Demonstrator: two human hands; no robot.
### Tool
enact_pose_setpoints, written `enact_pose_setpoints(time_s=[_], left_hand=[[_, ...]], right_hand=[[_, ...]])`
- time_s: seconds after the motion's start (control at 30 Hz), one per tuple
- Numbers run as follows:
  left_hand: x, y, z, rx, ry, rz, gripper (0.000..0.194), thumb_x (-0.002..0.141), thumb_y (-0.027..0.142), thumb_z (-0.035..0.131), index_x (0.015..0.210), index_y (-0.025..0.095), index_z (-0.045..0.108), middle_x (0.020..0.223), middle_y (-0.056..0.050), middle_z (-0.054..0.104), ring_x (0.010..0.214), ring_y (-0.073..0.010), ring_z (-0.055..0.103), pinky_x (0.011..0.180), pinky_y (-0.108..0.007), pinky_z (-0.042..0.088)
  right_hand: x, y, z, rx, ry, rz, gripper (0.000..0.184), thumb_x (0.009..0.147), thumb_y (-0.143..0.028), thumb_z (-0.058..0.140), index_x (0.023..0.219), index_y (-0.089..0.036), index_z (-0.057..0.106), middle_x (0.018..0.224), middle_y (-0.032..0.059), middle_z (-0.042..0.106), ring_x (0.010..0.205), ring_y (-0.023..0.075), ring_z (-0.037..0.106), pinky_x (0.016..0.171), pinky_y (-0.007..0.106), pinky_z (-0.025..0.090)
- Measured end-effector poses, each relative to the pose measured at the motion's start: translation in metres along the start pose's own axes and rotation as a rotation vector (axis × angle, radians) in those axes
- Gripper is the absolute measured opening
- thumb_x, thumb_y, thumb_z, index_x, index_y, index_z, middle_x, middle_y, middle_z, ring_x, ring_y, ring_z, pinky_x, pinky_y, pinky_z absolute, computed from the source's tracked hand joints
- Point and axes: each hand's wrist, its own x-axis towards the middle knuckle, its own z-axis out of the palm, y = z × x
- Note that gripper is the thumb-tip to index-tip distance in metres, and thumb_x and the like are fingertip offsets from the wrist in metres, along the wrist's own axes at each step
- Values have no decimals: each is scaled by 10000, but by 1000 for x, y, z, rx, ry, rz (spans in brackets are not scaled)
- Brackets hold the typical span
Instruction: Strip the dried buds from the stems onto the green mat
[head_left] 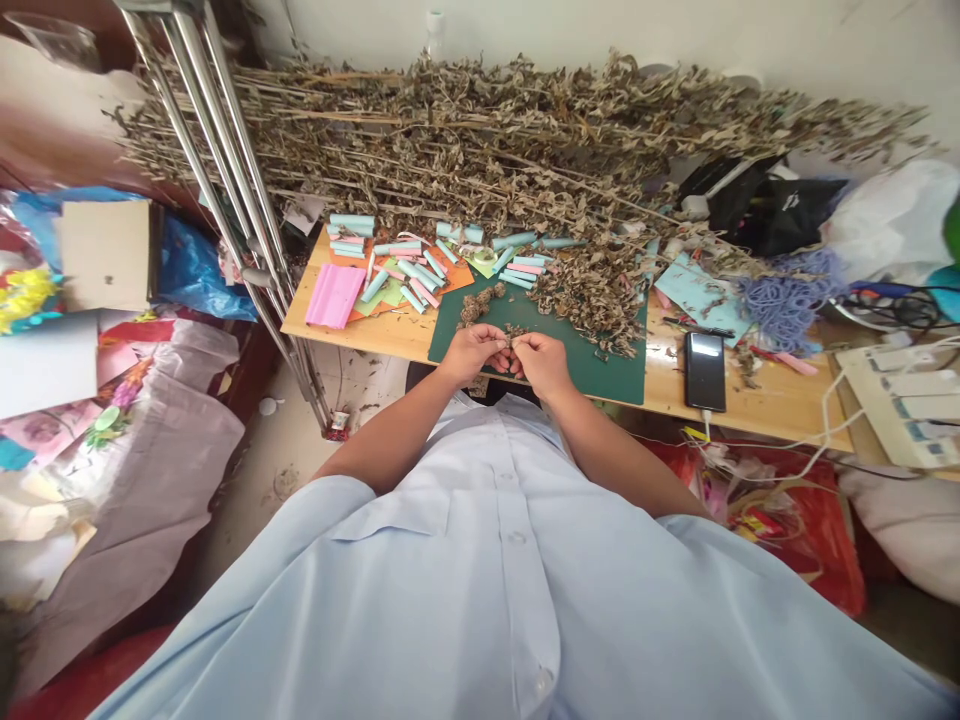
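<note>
From my remote seat I am holding a dried plant bit (511, 341) low over the front of the green mat (611, 380), with the left hand (475, 354) and the right hand (543, 364) almost meeting. The fingertips of both are pinching closed on it; how each finger is pressing, I cannot tell. Brown clumps (480, 304) are lying just beyond the left hand, and a heap of dry leaves (600, 300) is covering the mat's far right part.

The mat is resting on a wooden table (780, 405). Rolled paper pieces (420, 275), mostly blue and pink, are lying to its left, near a pink sheet (335, 296). On the right, a phone (705, 372) is sitting below a blue sheet (701, 296) and a tangle of lavender yarn (795, 290).

Long dried stalks (450, 140) are stretching across the back, before a pale wall (525, 28). Metal poles (225, 150) are standing at the table's left, and a red bag (825, 540) is sitting low on the right.
</note>
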Motion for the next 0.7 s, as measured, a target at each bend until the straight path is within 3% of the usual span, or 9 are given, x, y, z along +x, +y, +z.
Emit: enact_pose_setpoints(time_s=[0.1, 0.23, 0.43, 0.6, 0.7], left_hand=[[0, -1, -1, -33, -2, -11, 421, 698, 369, 833, 928, 117, 587, 702, -30, 694, 556, -139, 677, 566, -278, 577], [0, -1, -1, -43, -10, -12, 438, 694, 380, 841, 934, 120, 583, 705, -26, 691, 559, -139, 676, 560, -279, 576], [1, -4, 2, 12, -14, 20, 348, 748, 345, 797, 930, 116, 607, 723, -30, 693, 579, -137, 682, 568, -272, 575], [1, -6, 3, 80, -13, 11, 267, 778, 295, 760, 912, 123, 606, 694, -18, 686, 566, -125, 672, 555, -248, 559], [0, -7, 3, 118, -29, 20, 221, 786, 273, 738, 888, 125, 610, 664, -15, 683, 547, -132, 668, 536, -250, 554]], right_hand=[[4, 3, -2, 50, 29, -5, 175, 764, -354, 605, 754, -195, 679, 543, -8, 629, 443, 143, 580, 371, 226, 443], [7, 2, -8, -43, 48, -58, 221, 779, -393, 625, 807, -188, 705, 574, 0, 645, 460, 140, 591, 373, 216, 450], [-1, -8, -17, -176, -67, -152, 275, 835, -390, 596, 954, -192, 745, 658, 16, 693, 518, 152, 618, 444, 242, 483], [-3, -9, -23, -371, -114, -288, 226, 869, -348, 565, 840, -203, 735, 672, 19, 709, 586, 162, 650, 612, 276, 519], [-1, -7, -23, -451, -107, -347, 184, 844, -297, 560, 790, -208, 712, 698, 20, 718, 618, 168, 658, 637, 281, 510]])
